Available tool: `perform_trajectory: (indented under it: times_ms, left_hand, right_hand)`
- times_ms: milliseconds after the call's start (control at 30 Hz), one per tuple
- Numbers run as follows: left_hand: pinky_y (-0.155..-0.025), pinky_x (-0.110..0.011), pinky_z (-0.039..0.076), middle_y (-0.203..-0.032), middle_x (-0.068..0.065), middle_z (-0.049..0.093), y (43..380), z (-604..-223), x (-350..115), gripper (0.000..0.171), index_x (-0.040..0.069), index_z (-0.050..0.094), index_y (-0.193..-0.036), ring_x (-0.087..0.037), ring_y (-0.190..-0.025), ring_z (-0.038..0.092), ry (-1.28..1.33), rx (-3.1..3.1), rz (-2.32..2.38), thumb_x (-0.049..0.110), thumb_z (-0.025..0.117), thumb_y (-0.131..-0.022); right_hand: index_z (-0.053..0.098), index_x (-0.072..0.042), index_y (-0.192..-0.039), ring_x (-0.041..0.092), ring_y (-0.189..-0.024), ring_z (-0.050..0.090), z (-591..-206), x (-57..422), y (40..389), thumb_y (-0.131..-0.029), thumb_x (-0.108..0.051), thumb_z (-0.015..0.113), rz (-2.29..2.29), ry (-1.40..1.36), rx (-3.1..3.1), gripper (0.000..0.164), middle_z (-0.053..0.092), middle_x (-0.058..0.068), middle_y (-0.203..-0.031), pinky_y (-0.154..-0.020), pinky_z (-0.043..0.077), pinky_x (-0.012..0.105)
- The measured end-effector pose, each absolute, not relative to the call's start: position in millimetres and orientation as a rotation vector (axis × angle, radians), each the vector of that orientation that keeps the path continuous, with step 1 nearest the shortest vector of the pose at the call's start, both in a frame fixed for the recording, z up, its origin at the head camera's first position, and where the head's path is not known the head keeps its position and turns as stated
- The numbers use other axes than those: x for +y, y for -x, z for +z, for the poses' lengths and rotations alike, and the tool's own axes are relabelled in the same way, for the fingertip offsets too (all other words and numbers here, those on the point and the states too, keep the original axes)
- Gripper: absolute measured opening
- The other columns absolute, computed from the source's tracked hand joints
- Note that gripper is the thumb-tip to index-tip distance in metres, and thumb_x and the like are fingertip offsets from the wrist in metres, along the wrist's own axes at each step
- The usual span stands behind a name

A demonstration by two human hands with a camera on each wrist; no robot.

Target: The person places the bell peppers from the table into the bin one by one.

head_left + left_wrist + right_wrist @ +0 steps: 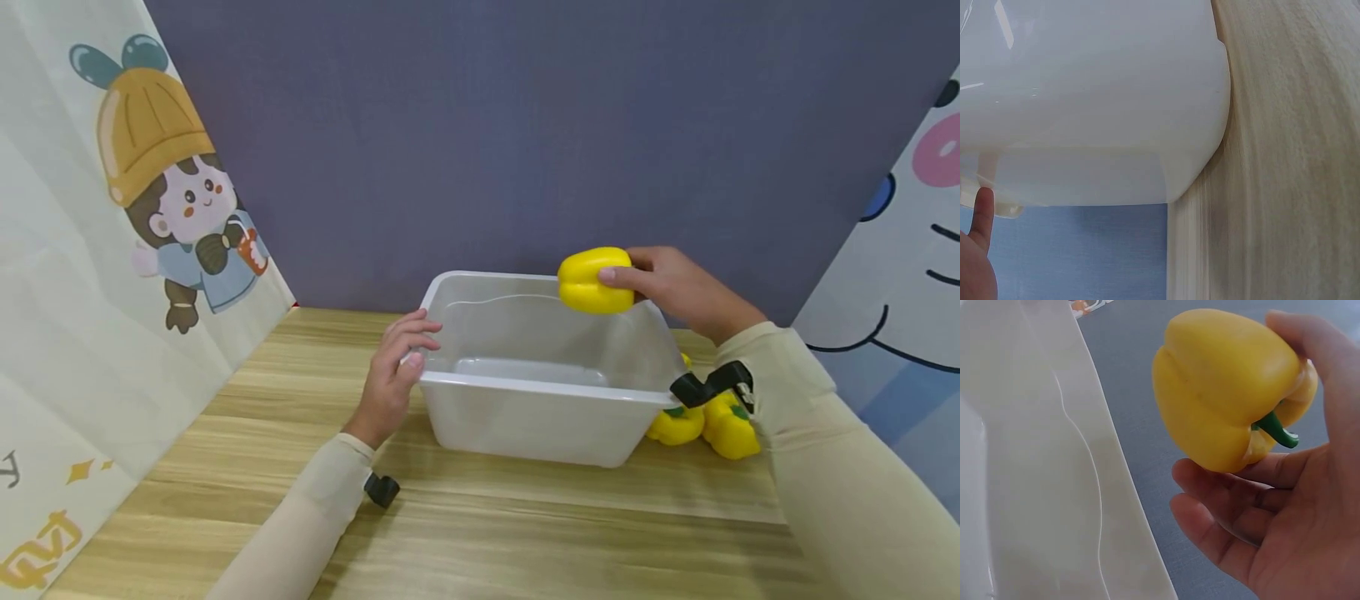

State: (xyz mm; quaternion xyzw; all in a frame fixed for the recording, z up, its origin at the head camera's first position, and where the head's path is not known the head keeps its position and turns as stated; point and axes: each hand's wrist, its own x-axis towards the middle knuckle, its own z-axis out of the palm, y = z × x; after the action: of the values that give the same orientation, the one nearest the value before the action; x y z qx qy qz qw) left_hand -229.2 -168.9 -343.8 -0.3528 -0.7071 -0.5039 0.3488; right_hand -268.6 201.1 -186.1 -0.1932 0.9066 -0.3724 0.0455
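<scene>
Only lettering in view is on the white printed fabric sheet (60, 342) along the left side. Two bits, both toward its near end.

1) Small black printed character (11, 469) at the far left, cut off by the frame edge. Reads like "y", probably partial; whatever precedes it is out of frame.

2) Bigger, chunky orange-gold stylised lettering (41, 550), nearer than the black one. Slanted, seen at a steep angle; can't make out the letters.

Two four-pointed orange star marks (79, 472) sit just right of the black character, on the same sheet.

No brands or numbers readable.
</scene>
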Motion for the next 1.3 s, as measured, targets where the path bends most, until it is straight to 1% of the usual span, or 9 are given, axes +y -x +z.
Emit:
perform_trajectory:
  times_ms: [200, 333, 467, 600, 700, 800, 967, 1133, 1300]
  left_hand:
    - [-0.117, -0.051, 0.023, -0.126, -0.018, 0.062, 230.3, -345.1, -168.3, 0.025, 0.002, 0.065, -0.101, -0.039, -0.136, 0.040, 0.920, -1.810, -1.313, 0.012, 0.044, -0.093]
    - [-0.116, -0.052, 0.024, -0.125, -0.022, 0.062, 230.7, -345.0, -166.8, 0.025, 0.001, 0.065, -0.101, -0.042, -0.135, 0.040, 0.927, -1.795, -1.319, 0.008, 0.044, -0.091]
    - [-0.116, -0.053, 0.024, -0.125, -0.023, 0.061, 231.6, -344.0, -164.8, 0.025, 0.001, 0.065, -0.101, -0.044, -0.135, 0.040, 0.929, -1.793, -1.320, 0.008, 0.044, -0.090]
    - [-0.116, -0.053, 0.023, -0.125, -0.021, 0.061, 233.1, -343.6, -163.6, 0.025, 0.001, 0.065, -0.102, -0.042, -0.135, 0.040, 0.925, -1.805, -1.317, 0.009, 0.044, -0.091]
    - [-0.117, -0.052, 0.023, -0.125, -0.020, 0.062, 234.0, -343.6, -163.1, 0.025, 0.002, 0.065, -0.102, -0.040, -0.136, 0.040, 0.918, -1.811, -1.317, 0.012, 0.044, -0.093]
    - [-0.117, -0.052, 0.023, -0.126, -0.019, 0.062, 234.5, -343.0, -162.4, 0.026, 0.002, 0.065, -0.102, -0.039, -0.136, 0.040, 0.909, -1.814, -1.315, 0.013, 0.044, -0.093]
    - [-0.116, -0.053, 0.023, -0.127, -0.021, 0.061, 235.7, -342.0, -159.3, 0.025, 0.002, 0.065, -0.102, -0.041, -0.136, 0.039, 0.911, -1.805, -1.321, 0.008, 0.044, -0.091]
    - [-0.117, -0.053, 0.023, -0.126, -0.021, 0.061, 238.4, -343.0, -157.7, 0.025, 0.001, 0.065, -0.101, -0.041, -0.136, 0.040, 0.900, -1.808, -1.311, 0.010, 0.044, -0.092]
    - [-0.117, -0.052, 0.024, -0.124, -0.020, 0.062, 240.4, -343.2, -156.3, 0.025, 0.001, 0.064, -0.101, -0.041, -0.135, 0.041, 0.893, -1.807, -1.297, 0.014, 0.044, -0.094]
  right_hand:
    - [0.062, -0.009, -0.119, 0.030, -0.095, 0.056, -186.4, 196.0, 273.2, -0.095, -0.059, 0.055, -1.136, 0.633, 2.754, 0.056, 0.064, 0.012, -0.106, -0.090, 0.046, 0.046]
    - [0.062, -0.010, -0.120, 0.031, -0.095, 0.057, -186.3, 192.5, 276.6, -0.094, -0.061, 0.055, -1.119, 0.629, 2.747, 0.058, 0.064, 0.012, -0.107, -0.090, 0.047, 0.046]
    - [0.061, -0.009, -0.121, 0.031, -0.096, 0.057, -186.3, 190.1, 282.0, -0.093, -0.063, 0.055, -1.091, 0.617, 2.743, 0.061, 0.063, 0.012, -0.108, -0.088, 0.048, 0.042]
    - [0.060, -0.009, -0.123, 0.031, -0.097, 0.057, -187.5, 189.8, 288.9, -0.093, -0.062, 0.056, -1.095, 0.609, 2.729, 0.062, 0.063, 0.012, -0.110, -0.086, 0.048, 0.038]
    - [0.059, -0.009, -0.124, 0.033, -0.099, 0.057, -188.5, 189.2, 294.1, -0.093, -0.062, 0.056, -1.102, 0.613, 2.719, 0.062, 0.063, 0.012, -0.111, -0.086, 0.049, 0.038]
    - [0.059, -0.009, -0.124, 0.033, -0.099, 0.057, -189.0, 188.6, 298.4, -0.092, -0.062, 0.056, -1.106, 0.617, 2.719, 0.062, 0.063, 0.012, -0.111, -0.089, 0.049, 0.041]
    - [0.059, -0.008, -0.125, 0.031, -0.099, 0.057, -191.1, 189.7, 304.2, -0.092, -0.063, 0.057, -1.116, 0.617, 2.714, 0.064, 0.062, 0.012, -0.112, -0.093, 0.047, 0.047]
    - [0.059, -0.009, -0.124, 0.032, -0.100, 0.057, -193.2, 190.1, 311.2, -0.089, -0.066, 0.057, -1.124, 0.593, 2.701, 0.068, 0.062, 0.013, -0.114, -0.096, 0.048, 0.049]
    - [0.058, -0.009, -0.127, 0.030, -0.100, 0.058, -195.1, 187.8, 318.8, -0.088, -0.066, 0.059, -1.123, 0.587, 2.690, 0.069, 0.062, 0.012, -0.116, -0.097, 0.048, 0.048]
